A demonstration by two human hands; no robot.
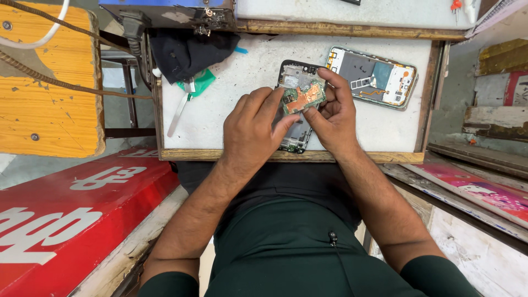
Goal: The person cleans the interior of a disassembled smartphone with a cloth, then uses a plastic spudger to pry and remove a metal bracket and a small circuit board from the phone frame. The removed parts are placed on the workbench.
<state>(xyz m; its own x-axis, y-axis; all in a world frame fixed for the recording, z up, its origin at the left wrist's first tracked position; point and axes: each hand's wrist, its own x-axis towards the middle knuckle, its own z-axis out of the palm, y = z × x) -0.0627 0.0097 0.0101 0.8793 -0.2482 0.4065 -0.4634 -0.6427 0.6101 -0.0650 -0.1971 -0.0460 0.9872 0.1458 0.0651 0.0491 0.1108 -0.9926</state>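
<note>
A small green and copper circuit board [303, 94] is held up between both hands over the white work tray [220, 115]. My left hand [254, 129] pinches its left edge with fingertips. My right hand [331, 118] grips its right side, forefinger curled over the top. Under the hands lies an opened dark phone body [294, 140], partly hidden. A second opened phone frame [374, 77] with grey shields lies to the right, apart from both hands.
A black cloth [187, 52] and a green scrap [201, 82] lie at the tray's far left, next to a white strip [177, 115]. A yellow wooden stool [49, 82] stands left. A red signboard [71, 214] lies lower left. Wooden rim [286, 156] bounds the tray's near side.
</note>
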